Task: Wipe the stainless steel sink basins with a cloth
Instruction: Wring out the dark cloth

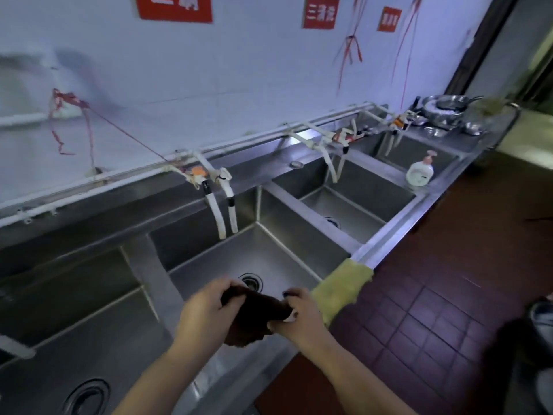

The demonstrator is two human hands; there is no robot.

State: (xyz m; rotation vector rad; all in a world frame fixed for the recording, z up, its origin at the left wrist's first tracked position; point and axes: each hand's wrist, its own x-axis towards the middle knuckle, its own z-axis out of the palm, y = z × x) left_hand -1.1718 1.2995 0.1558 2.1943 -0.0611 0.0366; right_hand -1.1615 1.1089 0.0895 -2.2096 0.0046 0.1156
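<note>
A long stainless steel sink unit [392,235] runs from lower left to upper right with several basins. Both hands hold a dark brown cloth [254,313] above the front part of the second basin [239,259], just in front of its round drain [250,281]. My left hand [206,313] grips the cloth's left end with curled fingers. My right hand [294,314] grips its right end. The cloth hangs bunched between them.
A yellow-green cloth [341,289] lies draped over the sink's front rim right of my hands. White hoses [224,211] hang from taps into the basins. A soap pump bottle [420,172] stands on a divider; metal bowls [443,110] sit at the far end. Red tiled floor [434,310] lies on the right.
</note>
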